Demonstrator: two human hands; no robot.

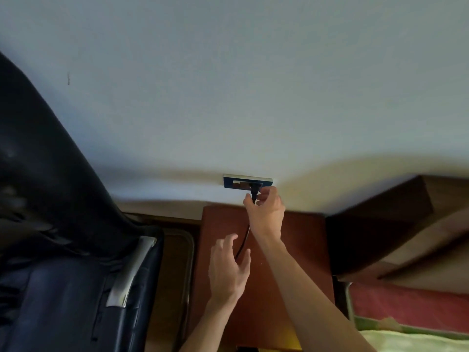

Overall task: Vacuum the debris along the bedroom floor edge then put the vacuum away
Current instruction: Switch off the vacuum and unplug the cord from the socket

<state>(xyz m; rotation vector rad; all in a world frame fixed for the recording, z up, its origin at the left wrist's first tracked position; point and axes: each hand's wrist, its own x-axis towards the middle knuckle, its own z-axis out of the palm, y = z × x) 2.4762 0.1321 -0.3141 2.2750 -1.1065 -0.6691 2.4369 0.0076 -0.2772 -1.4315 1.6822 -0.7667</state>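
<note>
A dark wall socket plate (233,181) sits low on the pale wall, with a black plug (253,190) in it. My right hand (266,212) pinches the plug at the socket. A black cord (245,240) runs down from the plug over a reddish-brown nightstand (299,240). My left hand (229,270) hovers over the nightstand beside the cord with spread fingers, holding nothing. The vacuum itself is not in view.
A black leather chair (58,224) with a chrome armrest (132,270) fills the left side. A dark wooden headboard (396,224) and a bed with red and light bedding (406,313) lie at the right. A narrow gap separates chair and nightstand.
</note>
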